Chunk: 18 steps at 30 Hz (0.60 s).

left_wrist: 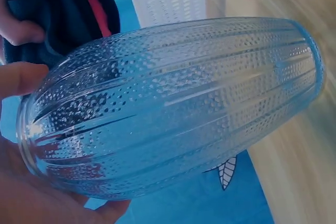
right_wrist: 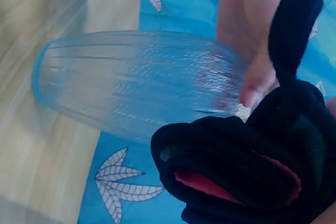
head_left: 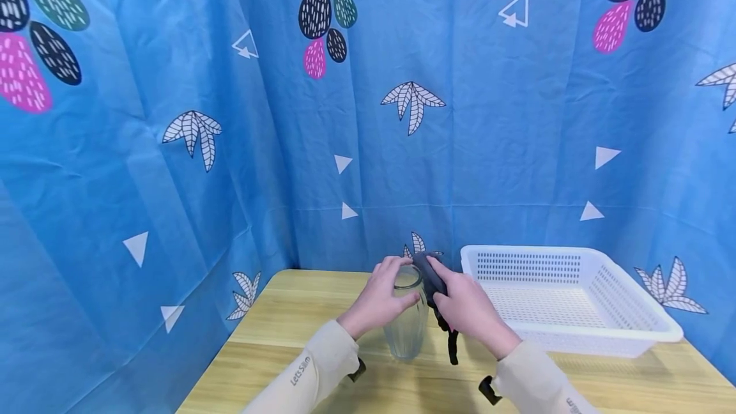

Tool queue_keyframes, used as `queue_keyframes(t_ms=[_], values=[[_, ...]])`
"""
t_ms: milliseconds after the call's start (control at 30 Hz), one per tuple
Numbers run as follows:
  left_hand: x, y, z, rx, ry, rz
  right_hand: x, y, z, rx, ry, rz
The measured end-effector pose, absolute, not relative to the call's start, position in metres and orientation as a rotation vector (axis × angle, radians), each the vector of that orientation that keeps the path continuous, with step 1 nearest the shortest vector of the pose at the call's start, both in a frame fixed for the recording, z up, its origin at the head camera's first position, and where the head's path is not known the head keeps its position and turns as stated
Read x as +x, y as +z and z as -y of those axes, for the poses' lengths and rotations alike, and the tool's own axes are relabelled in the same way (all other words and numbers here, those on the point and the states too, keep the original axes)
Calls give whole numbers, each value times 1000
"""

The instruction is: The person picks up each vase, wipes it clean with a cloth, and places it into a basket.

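Dark bundle (right_wrist: 231, 163), vase (right_wrist: 136, 80) partly behind

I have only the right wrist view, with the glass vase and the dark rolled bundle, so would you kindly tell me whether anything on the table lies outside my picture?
Observer: Yes, the head view shows a white basket on the table, to the right of the glass vase.

Operator: Thank you; I see only slivers of the right hand, so how does it hold the dark rolled bundle?

Observer: In the head view, its thumb and a finger are both on the bundle, the thumb lower than the finger.
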<state>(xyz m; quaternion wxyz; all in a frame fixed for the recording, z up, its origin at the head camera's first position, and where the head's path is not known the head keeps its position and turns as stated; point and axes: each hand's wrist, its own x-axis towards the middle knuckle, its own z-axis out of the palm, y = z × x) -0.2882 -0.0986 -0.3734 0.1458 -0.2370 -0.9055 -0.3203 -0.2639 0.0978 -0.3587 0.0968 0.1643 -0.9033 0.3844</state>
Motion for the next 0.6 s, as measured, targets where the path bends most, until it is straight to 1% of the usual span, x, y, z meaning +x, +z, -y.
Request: queue_keyframes(t_ms=[267, 600], values=[[-289, -375, 97, -685, -941, 2595, -276, -384, -97, 535, 1034, 2789], [-287, -378, 97, -667, -922, 2594, -283, -428, -98, 707, 1048, 2931]])
